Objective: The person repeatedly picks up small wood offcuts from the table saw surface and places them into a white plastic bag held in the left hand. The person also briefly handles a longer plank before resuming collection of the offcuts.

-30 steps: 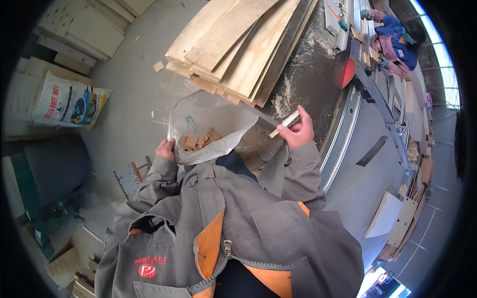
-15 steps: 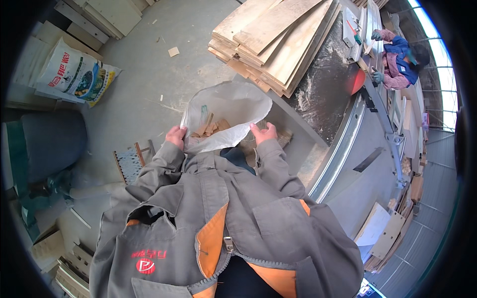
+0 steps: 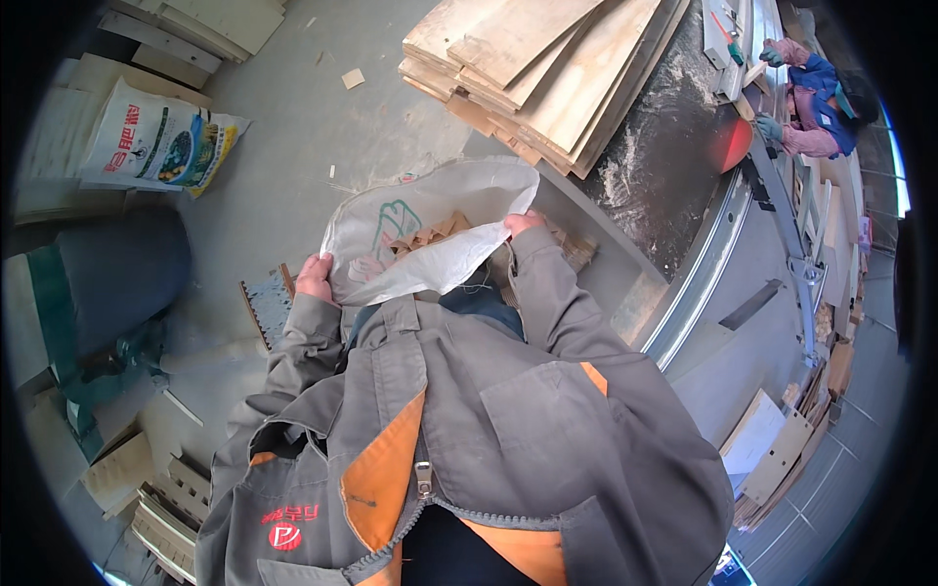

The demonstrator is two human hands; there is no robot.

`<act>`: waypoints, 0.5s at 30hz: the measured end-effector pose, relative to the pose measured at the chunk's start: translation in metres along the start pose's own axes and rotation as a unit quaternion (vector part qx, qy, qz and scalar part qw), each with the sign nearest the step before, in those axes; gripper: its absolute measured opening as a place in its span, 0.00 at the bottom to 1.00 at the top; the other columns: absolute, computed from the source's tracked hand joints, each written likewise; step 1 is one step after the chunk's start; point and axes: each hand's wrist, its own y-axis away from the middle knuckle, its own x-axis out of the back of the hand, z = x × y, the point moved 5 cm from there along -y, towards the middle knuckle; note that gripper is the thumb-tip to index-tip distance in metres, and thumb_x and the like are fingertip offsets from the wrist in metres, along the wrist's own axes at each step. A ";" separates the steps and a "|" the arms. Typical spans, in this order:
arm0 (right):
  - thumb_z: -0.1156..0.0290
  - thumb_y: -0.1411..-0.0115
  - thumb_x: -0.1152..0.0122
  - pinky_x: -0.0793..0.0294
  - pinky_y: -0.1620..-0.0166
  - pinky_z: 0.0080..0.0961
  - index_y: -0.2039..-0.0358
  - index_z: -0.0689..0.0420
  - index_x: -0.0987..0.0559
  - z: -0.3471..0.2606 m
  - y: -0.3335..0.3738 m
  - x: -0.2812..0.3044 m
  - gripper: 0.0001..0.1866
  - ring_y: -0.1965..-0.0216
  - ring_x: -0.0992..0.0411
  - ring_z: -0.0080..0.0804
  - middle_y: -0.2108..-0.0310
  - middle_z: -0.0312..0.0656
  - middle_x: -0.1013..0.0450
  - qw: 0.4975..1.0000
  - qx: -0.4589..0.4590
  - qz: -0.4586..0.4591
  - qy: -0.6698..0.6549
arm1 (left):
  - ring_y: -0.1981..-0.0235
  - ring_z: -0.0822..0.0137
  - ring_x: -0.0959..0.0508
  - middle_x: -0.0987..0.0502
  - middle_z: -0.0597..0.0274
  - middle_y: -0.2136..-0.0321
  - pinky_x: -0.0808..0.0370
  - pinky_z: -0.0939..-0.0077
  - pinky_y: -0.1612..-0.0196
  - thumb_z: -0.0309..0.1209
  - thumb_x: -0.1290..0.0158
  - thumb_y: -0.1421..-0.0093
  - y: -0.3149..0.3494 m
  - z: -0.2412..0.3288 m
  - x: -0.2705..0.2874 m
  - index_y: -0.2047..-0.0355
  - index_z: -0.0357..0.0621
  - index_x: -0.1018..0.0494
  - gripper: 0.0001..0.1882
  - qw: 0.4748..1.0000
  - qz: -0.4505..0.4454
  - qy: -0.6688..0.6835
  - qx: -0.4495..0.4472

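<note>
A white woven sack [image 3: 449,269] hangs with its mouth spread wide in front of my legs. My left hand [image 3: 316,278] is closed on the sack's left rim, thumb against the edge. On the opposite side my right hand [image 3: 524,224] pinches the rim. Inside lie several wood offcuts [image 3: 430,234], partly covered by the near fold of the sack. A green printed mark shows on the inner wall.
Beyond the sack, a stack of wooden boards [image 3: 547,68] rests beside a dusty dark machine table [image 3: 635,146]. A person [image 3: 816,103] in blue works at the far right near a red round guard [image 3: 731,146]. A printed sack [image 3: 161,142] lies at left, above a dark bin [image 3: 122,273].
The sack's mouth has spread wider leftward as my left hand moved left and slightly down. My right hand has risen slightly, still on the rim. More of the green mark shows.
</note>
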 end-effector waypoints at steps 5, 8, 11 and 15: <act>0.78 0.55 0.50 0.28 0.73 0.25 0.55 0.63 0.25 -0.001 0.016 -0.029 0.23 0.74 0.29 0.28 0.71 0.41 0.26 0.983 -0.047 -0.174 -0.017 | 0.67 0.64 0.23 0.25 0.57 0.65 0.24 0.66 0.61 0.33 0.55 0.38 -0.001 0.018 -0.005 0.58 0.37 0.31 0.13 0.997 0.056 0.037 -0.037; 0.79 0.54 0.51 0.28 0.72 0.25 0.52 0.62 0.26 -0.023 0.032 -0.040 0.25 0.73 0.29 0.29 0.68 0.41 0.26 0.969 -0.056 -0.227 -0.080 | 0.65 0.65 0.24 0.25 0.59 0.65 0.24 0.66 0.61 0.34 0.57 0.37 0.009 0.028 -0.019 0.58 0.39 0.31 0.13 0.994 0.082 0.041 -0.054; 0.82 0.51 0.56 0.26 0.62 0.26 0.47 0.63 0.31 -0.028 0.025 -0.047 0.27 0.65 0.27 0.32 0.61 0.44 0.27 0.949 -0.060 -0.282 -0.129 | 0.64 0.66 0.24 0.26 0.59 0.64 0.24 0.66 0.61 0.34 0.57 0.37 0.012 0.036 -0.039 0.57 0.38 0.32 0.14 0.994 0.067 0.056 -0.061; 0.84 0.51 0.58 0.27 0.54 0.30 0.46 0.65 0.33 -0.056 0.035 -0.055 0.28 0.60 0.28 0.35 0.57 0.44 0.28 0.920 -0.065 -0.311 -0.230 | 0.64 0.67 0.24 0.26 0.60 0.63 0.25 0.69 0.60 0.35 0.57 0.36 0.009 0.051 -0.054 0.57 0.38 0.32 0.14 0.995 0.024 0.058 -0.074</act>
